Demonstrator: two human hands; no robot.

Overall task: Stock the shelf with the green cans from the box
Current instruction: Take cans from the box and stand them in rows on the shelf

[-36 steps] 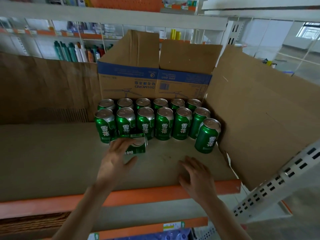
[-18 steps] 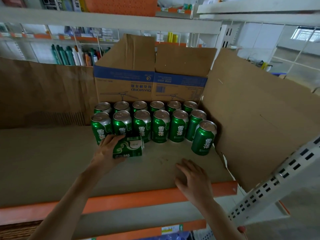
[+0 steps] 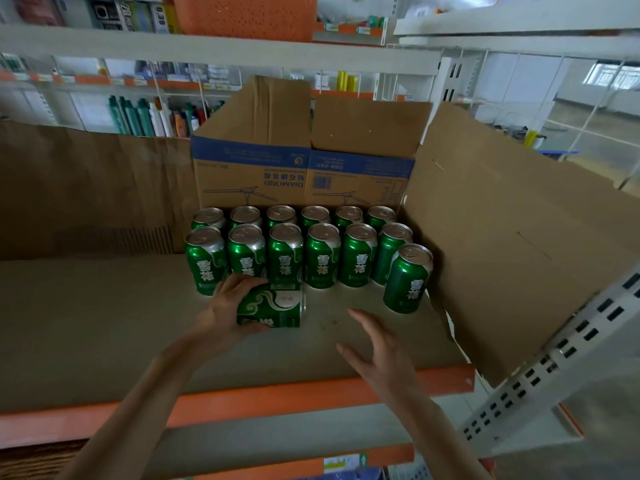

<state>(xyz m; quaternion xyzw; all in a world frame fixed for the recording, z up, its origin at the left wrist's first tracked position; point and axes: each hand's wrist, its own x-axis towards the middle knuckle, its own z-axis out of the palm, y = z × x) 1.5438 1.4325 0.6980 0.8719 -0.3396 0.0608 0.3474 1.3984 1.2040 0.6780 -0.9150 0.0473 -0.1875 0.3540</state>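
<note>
Lying sideways on the shelf point(image 3: 104, 323), a green can point(image 3: 273, 311) sits inside the left hand point(image 3: 225, 311), fingers wrapped around it. Just right, the right hand point(image 3: 377, 351) hovers spread, holding nothing.

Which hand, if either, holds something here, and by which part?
The left hand grips a green can lying sideways, around its bottom end. The right hand holds nothing.

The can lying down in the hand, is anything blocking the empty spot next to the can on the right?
Nothing visible. The left hand holds the sideways can, and the shelf between it and the right can is bare.
</note>
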